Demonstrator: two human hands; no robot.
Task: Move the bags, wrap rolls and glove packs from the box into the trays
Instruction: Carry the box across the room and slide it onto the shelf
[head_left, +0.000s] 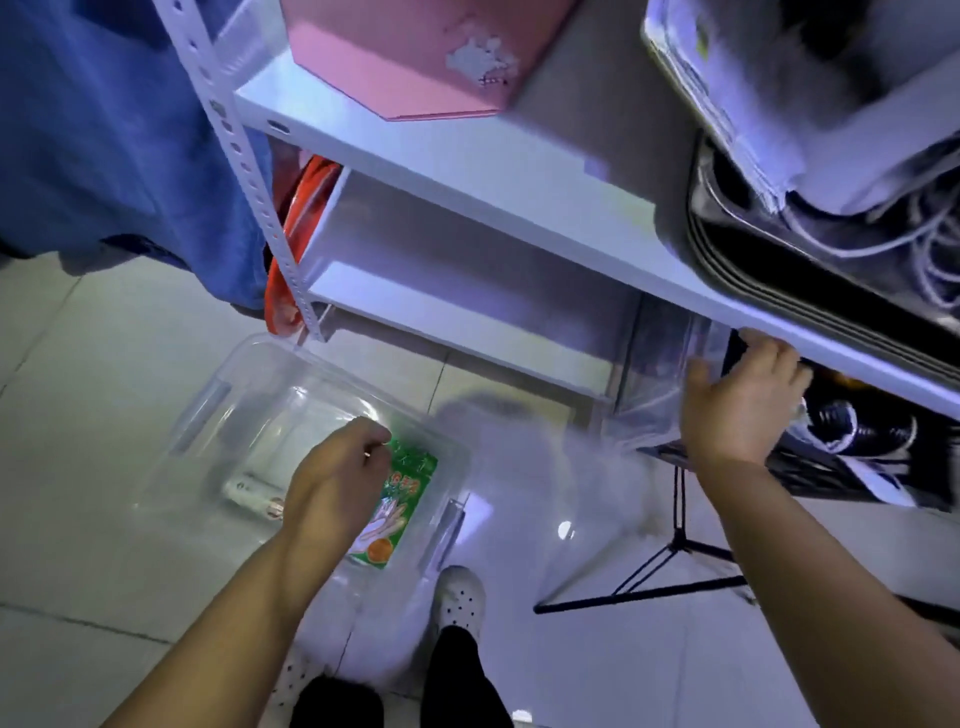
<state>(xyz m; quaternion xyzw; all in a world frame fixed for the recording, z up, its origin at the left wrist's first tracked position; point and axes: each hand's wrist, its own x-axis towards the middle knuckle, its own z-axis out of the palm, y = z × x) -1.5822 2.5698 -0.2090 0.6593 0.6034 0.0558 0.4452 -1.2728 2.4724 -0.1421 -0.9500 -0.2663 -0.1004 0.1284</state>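
The left hand (337, 467) is low over a clear box (218, 410) that sits on the floor (78, 467). Its fingers are curled tight, and they pinch the top edge of a green glove pack (405, 499). The pack hangs down on the right of this hand, inside the box, with a picture of gloves and an orange on it. Just to the left of the left wrist a small wrap roll (254, 499) lies on the bottom of the box. It is blurry, so its label cannot be read. The right hand (743, 400) is up and far to the right of the left hand. Its fingers are hooked over the top rim of a clear tray (660, 374) and its thumb sticks out to the left on the front of the tray, so it holds the tray. The tray sits right under the white shelf (519, 197), which is just above the right hand's fingers. Up on that shelf, far above the left hand, stands a pink box (405, 57). Above the right hand there are white cables (924, 239) in a dark bin. A blue cloth (104, 130) hangs far above and left of the left hand. Below the right arm a black stand (670, 566) rests on the floor. Between the two arms, near the bottom, is a white shoe (460, 597).
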